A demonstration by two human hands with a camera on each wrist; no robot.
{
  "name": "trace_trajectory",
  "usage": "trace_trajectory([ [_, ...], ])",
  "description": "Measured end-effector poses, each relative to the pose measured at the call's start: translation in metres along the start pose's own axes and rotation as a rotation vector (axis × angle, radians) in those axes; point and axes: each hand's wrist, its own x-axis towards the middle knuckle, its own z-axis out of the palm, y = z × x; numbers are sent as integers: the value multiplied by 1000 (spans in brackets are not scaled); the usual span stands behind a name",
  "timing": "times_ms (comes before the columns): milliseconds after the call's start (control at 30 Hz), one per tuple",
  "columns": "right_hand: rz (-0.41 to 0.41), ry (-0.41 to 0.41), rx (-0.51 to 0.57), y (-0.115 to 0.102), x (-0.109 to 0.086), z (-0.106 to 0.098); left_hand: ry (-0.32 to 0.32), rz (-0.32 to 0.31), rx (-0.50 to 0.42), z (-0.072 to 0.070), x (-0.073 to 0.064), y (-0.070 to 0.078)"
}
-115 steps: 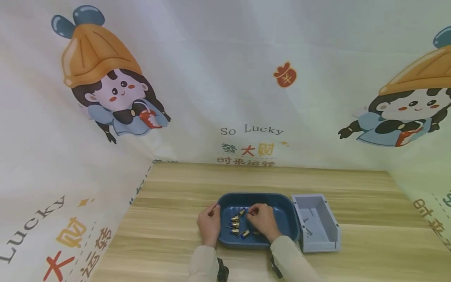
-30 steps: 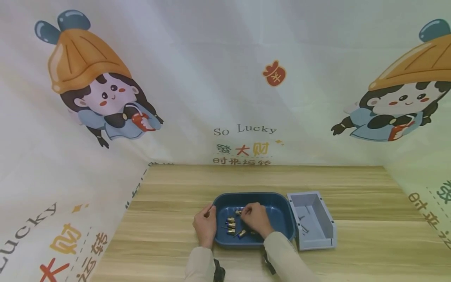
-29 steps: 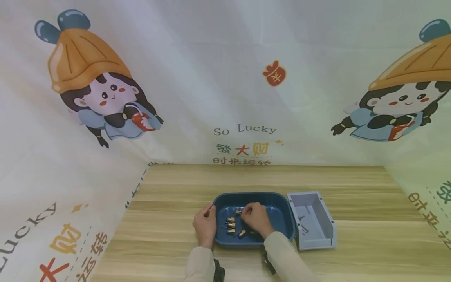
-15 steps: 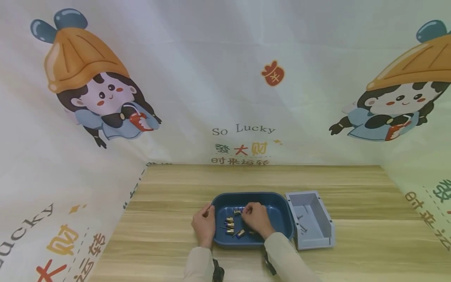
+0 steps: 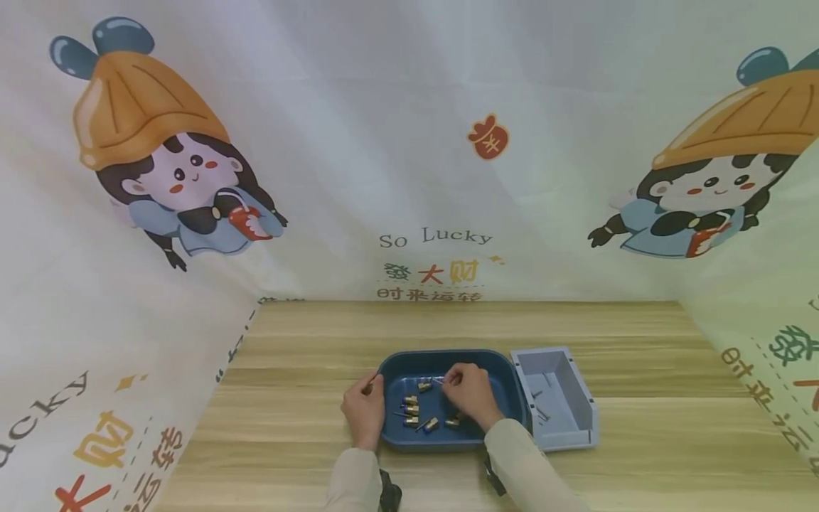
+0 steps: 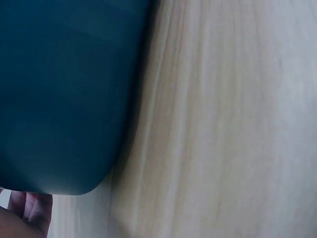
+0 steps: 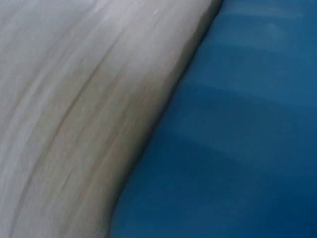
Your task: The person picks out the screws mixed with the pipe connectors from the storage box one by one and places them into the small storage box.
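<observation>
A dark blue tray (image 5: pixel 409 445) lies on the table with several brass fittings with blue ends (image 5: pixel 411 410) in it; thin pins stick out of some. My left hand (image 5: pixel 364 410) holds the tray's left rim between thumb and fingers; its fingers (image 6: pixel 39 210) show by the tray edge in the left wrist view. Over the middle of the tray, my right hand (image 5: pixel 472 392) pinches a thin, pale screw-like pin (image 5: pixel 438 381), pointing left. Just left of that tip lies one fitting (image 5: pixel 425 385). The right wrist view shows only tray and table.
Against the tray's right side stands a grey open-front bin (image 5: pixel 585 427) with several thin screws (image 5: pixel 542 414) inside. Another brass fitting (image 5: pixel 453 422) lies below my right hand. Printed cloth walls (image 5: pixel 333 178) enclose the wooden table (image 5: pixel 307 334).
The right fingertips have moved slightly right, off the back fitting, and the thin pin shows more. The fitting under the right hand is now less covered. The left hand keeps its place on the rim.
</observation>
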Motion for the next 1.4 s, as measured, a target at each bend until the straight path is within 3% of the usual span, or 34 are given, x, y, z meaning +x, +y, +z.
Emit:
trace_trajectory([
  [633, -54, 32, -13, 2, 4, -18, -16, 6, 1, 2, 2, 5],
  [1033, -48, 68, -78, 13, 4, -36, -30, -17, 5, 5, 4, 0],
  [1400, -30, 76, -61, 17, 2, -57, -38, -11, 6, 4, 3, 1],
])
